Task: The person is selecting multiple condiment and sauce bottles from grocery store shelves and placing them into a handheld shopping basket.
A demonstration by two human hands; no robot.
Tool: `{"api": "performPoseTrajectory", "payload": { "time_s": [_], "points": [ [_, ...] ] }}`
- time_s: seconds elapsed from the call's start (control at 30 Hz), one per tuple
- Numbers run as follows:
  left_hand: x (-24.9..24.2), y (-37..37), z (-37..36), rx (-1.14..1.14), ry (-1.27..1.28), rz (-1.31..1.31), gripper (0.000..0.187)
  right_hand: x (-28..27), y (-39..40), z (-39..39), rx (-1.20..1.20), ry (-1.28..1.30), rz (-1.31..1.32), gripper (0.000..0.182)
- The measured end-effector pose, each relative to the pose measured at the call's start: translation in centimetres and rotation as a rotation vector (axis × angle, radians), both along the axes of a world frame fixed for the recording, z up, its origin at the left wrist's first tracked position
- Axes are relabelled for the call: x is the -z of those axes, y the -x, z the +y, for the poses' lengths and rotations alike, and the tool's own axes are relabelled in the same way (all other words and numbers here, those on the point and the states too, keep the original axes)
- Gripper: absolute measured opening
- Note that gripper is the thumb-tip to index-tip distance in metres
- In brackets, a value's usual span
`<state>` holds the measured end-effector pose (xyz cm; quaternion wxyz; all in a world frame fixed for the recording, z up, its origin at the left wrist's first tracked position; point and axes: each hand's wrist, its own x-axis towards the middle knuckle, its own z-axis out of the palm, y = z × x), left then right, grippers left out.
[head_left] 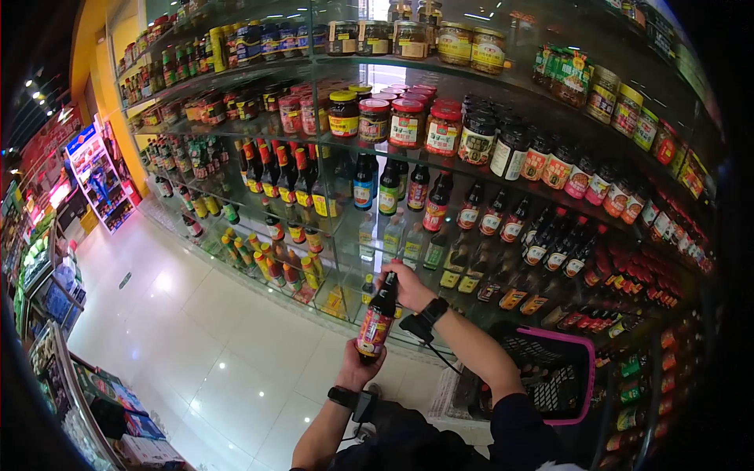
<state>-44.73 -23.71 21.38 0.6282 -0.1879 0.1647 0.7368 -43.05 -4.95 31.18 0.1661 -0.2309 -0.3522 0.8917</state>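
Note:
A dark sauce bottle [375, 323] with a colourful red and purple label is held between both hands, tilted, in front of the shelves. My left hand [361, 366] is closed around its base. Up at the neck, my right hand [408, 284] grips it near the red cap; some fingertips are hidden behind the bottle. Each wrist wears a black strap with a small device. Just beyond the bottle, glass shelves hold rows of similar dark bottles, among them a blue-labelled bottle [364, 182] and a green-labelled bottle [388, 188].
A black shopping basket [591, 369] with a pink rim stands at my lower right, by the shelves. Jars such as a red-lidded jar [406, 125] line the middle shelf. Pale tiled floor [228, 334] stretches to the left, where a display stand [100, 177] and produce counters stand.

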Motion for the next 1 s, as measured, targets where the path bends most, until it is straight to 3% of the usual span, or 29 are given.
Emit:
{"api": "performPoseTrajectory", "payload": {
  "time_s": [0.13,0.27,0.57,0.87,0.93,1.0],
  "points": [
    [-3.2,3.6,2.8,-0.026,0.017,0.044,0.03,-2.7,4.2,2.0,0.088,0.026,-0.01,0.011],
    [-4.4,6.9,7.0,-0.043,-0.023,0.083,0.029,-3.6,7.0,5.2,0.121,-0.161,0.027,0.021],
    [-8.6,11.4,17.0,-0.006,-0.014,0.252,0.035,-7.7,11.7,12.5,0.203,-0.371,0.081,0.023],
    [-6.4,15.1,23.6,0.122,-0.046,0.372,0.034,-10.4,12.4,16.6,0.342,-0.661,0.175,0.021],
    [-7.2,15.6,24.3,0.146,-0.022,0.354,0.026,-10.0,12.9,17.5,0.322,-0.683,0.171,0.02],
    [-7.1,16.3,25.1,0.204,-0.055,0.36,0.025,-10.0,13.1,17.8,0.345,-0.843,0.105,0.019]
  ]
}}
